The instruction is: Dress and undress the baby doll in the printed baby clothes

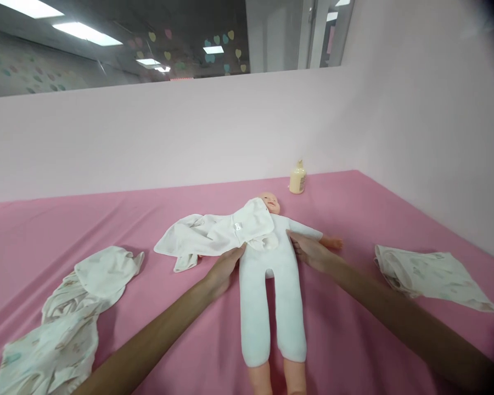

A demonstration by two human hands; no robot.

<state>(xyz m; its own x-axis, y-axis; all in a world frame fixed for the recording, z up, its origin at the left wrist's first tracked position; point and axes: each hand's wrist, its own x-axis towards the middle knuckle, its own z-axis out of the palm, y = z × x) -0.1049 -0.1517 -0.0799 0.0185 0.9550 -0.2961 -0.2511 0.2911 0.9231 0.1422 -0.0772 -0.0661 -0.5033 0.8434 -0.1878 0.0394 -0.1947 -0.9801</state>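
A baby doll [271, 263] with a white cloth body lies on its back, head away from me and bare feet towards me. My left hand [225, 270] is closed on one side of its waist, thumb on top and the other fingers mostly hidden. On the opposite side, my right hand [310, 251] holds the torso below the outstretched arm, its fingers partly tucked beneath. A white baby garment [214, 233] lies across the chest and spreads to the left, covering that arm and part of the head.
A pink sheet [337, 351] covers the surface. Patterned baby clothes [53, 340] lie at the left, and a folded patterned cloth [436, 280] at the right. Near the white back wall [168, 137] stands a cream pump bottle [297, 180]. Another wall [436, 137] bounds the right side.
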